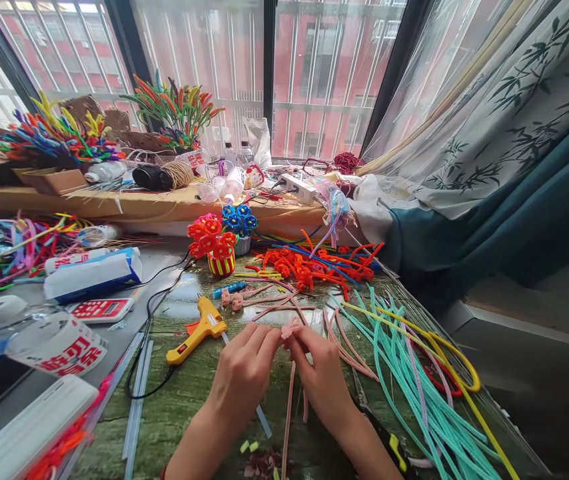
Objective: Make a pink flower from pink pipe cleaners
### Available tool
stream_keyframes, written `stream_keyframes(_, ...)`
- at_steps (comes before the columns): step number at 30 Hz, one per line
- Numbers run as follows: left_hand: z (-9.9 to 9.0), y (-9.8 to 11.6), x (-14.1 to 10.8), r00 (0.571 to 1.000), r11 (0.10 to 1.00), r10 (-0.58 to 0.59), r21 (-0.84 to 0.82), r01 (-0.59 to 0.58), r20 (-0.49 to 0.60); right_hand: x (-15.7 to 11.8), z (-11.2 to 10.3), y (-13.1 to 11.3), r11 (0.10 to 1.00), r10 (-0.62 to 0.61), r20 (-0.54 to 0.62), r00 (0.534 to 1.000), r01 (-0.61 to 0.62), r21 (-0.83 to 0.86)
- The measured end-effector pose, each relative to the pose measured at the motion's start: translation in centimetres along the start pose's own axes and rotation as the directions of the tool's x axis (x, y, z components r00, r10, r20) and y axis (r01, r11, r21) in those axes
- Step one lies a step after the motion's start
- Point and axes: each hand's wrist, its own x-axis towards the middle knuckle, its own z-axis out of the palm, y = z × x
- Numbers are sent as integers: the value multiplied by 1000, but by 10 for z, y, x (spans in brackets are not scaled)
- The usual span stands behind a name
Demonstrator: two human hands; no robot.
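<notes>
Between my fingertips, just above the green table, is a small pink pipe-cleaner flower. My left hand pinches its left side, and my right hand grips it from the right. A pink stem hangs down below the hands; whether it joins the flower is hidden. Loose pink pipe cleaners lie just beyond and right of my right hand. Two finished pink curls rest farther back. Left of my left hand lies a yellow hot glue gun, its black cord trailing away.
Turquoise pipe cleaners spread over the right side, near scissors. Red pipe-cleaner flowers heap at the back, beside a striped pot of red blooms. Clear glue sticks, a calculator and a plastic bottle lie left.
</notes>
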Motion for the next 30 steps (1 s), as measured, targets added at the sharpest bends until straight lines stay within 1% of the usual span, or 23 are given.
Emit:
stream_keyframes(3,1,0,-2,999,1000,29,4,-29,15,-1,0,0,998,-20,13,1000,21,-55)
stream_keyframes(6,0,0,-1,998,999,52,-6,-52,24,-1,0,0,995,-15,23,1000,17,-97)
stream_keyframes(12,-5,-1,4,997,1000,-13,-24,15,76,1,-2,0,995,15,19,1000,-13,-101)
stream_keyframes(15,-4,-3,3,996,996,-18,-82,25,86,1,-2,-1,994,15,35,999,-12,-105)
stream_keyframes(19,0,-6,1,997,985,-26,-168,38,73,0,-1,-1,996,1,77,997,6,-91)
stream_keyframes(22,-1,-7,1,996,975,-48,-215,64,80,0,-2,0,995,0,78,997,8,-95)
stream_keyframes(24,-3,-7,2,991,966,-74,-241,99,109,1,-3,0,996,18,67,998,-12,-86)
stream_keyframes(27,-5,-7,3,984,959,-102,-247,136,147,2,-3,-1,997,37,59,998,-33,-63)
stream_keyframes(30,-3,-8,2,984,964,-109,-226,138,139,2,-1,-1,998,26,60,998,-22,-62)
